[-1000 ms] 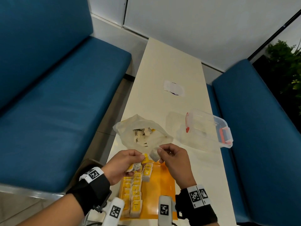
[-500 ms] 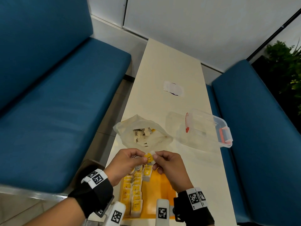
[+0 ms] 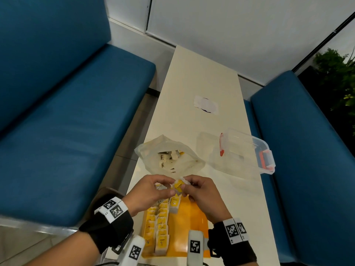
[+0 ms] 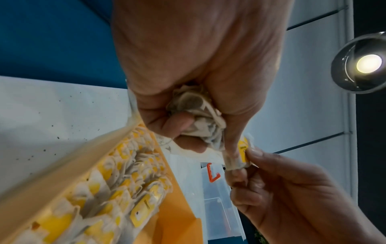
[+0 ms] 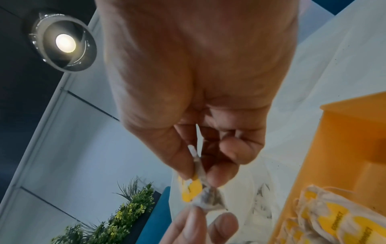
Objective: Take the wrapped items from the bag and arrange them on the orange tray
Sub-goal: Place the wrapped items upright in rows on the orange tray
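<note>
Both hands meet above the far end of the orange tray [image 3: 194, 225]. Between them is one small wrapped item with a yellow label [image 3: 178, 185] [image 4: 243, 151] [image 5: 191, 189]. My right hand [image 3: 199, 191] pinches it with thumb and fingertips. My left hand [image 3: 153, 189] pinches its other edge and also grips more crumpled wrapped items [image 4: 198, 118] in its palm. Rows of wrapped items [image 3: 159, 225] lie on the tray's left side. The open translucent bag [image 3: 169, 158], with more items inside, lies just beyond the hands.
A clear plastic box with orange latches [image 3: 247, 150] lies on the cream table [image 3: 201, 73] to the right of the bag. A white paper scrap [image 3: 206, 104] sits farther back. Blue benches [image 3: 67, 121] flank the table on both sides.
The hands have come together over the tray's far end. The right hand, earlier at the bag's edge, now pinches the yellow-labelled item together with the left hand.
</note>
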`<state>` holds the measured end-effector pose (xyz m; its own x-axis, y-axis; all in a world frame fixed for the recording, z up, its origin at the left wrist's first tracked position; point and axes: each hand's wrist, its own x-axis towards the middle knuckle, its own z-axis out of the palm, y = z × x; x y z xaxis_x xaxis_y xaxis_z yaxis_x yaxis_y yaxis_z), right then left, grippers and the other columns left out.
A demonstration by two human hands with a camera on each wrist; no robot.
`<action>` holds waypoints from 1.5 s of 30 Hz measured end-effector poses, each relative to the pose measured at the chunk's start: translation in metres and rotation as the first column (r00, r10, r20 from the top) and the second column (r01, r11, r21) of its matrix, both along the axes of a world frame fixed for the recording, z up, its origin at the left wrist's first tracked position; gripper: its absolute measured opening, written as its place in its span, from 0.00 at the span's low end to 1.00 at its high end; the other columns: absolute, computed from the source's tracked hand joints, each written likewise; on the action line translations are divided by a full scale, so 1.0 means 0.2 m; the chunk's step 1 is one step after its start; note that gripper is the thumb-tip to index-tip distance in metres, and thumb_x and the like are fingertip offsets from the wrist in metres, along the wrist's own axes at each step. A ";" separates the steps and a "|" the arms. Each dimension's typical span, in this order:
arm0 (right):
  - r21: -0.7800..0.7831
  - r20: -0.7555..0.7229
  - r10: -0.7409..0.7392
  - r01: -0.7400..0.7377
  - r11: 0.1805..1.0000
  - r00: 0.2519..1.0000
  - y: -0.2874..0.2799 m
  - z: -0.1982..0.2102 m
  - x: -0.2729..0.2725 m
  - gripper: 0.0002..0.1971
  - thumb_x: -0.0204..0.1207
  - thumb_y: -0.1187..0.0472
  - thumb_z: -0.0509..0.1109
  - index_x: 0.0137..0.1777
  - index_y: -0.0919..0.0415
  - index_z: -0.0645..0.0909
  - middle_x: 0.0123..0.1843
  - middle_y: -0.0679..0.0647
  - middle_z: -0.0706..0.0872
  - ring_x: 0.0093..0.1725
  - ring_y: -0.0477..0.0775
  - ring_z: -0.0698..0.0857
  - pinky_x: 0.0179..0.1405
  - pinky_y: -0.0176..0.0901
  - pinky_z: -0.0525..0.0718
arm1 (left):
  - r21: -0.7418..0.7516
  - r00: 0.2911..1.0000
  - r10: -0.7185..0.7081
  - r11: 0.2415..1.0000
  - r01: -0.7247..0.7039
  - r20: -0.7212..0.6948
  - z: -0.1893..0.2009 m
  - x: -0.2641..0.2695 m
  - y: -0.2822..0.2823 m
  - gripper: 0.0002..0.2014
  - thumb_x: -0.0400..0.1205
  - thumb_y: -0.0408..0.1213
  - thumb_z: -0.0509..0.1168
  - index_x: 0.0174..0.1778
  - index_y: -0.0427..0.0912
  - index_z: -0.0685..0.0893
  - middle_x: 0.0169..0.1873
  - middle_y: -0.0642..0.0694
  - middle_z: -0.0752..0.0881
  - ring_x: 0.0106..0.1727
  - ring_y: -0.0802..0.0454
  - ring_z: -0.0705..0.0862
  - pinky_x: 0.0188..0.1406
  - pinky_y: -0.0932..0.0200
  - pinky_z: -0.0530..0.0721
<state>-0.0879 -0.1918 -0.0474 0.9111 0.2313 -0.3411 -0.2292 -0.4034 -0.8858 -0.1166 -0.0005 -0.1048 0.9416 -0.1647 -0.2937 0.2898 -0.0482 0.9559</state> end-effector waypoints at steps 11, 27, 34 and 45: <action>0.108 -0.005 -0.144 0.144 0.984 0.990 0.01 -0.02 0.00 0.06 0.79 0.68 0.73 0.54 0.63 0.87 0.39 0.56 0.91 0.36 0.49 0.86 0.29 0.39 0.78 | -0.139 0.999 0.016 0.990 -0.021 -0.037 0.00 -0.01 -0.02 0.10 0.77 0.37 0.80 0.54 0.47 0.92 0.51 0.47 0.93 0.55 0.52 0.92 0.58 0.55 0.90; 0.102 0.000 -0.237 0.236 0.967 0.972 0.05 -0.08 -0.01 0.05 0.80 0.67 0.73 0.54 0.62 0.84 0.34 0.53 0.88 0.32 0.46 0.84 0.29 0.38 0.79 | -0.145 0.998 0.018 0.989 -0.025 -0.053 0.02 0.00 -0.02 0.10 0.77 0.40 0.80 0.53 0.46 0.93 0.50 0.48 0.94 0.54 0.52 0.92 0.58 0.56 0.90; 0.074 0.020 -0.188 0.186 0.980 0.982 0.08 -0.07 -0.01 0.07 0.75 0.65 0.78 0.52 0.61 0.86 0.36 0.54 0.88 0.31 0.44 0.83 0.31 0.36 0.80 | -0.022 0.992 0.124 0.992 -0.124 -0.007 0.02 0.01 -0.03 0.03 0.77 0.41 0.80 0.46 0.50 0.95 0.45 0.50 0.94 0.49 0.55 0.92 0.54 0.53 0.90; 0.050 -0.018 -0.071 0.072 0.996 0.997 -0.01 -0.05 -0.01 0.03 0.77 0.69 0.75 0.48 0.68 0.88 0.30 0.50 0.87 0.26 0.42 0.80 0.28 0.36 0.77 | -0.201 0.944 0.325 0.922 -0.330 -0.060 0.09 0.03 0.03 0.08 0.86 0.35 0.70 0.53 0.42 0.94 0.44 0.56 0.94 0.39 0.70 0.89 0.29 0.75 0.81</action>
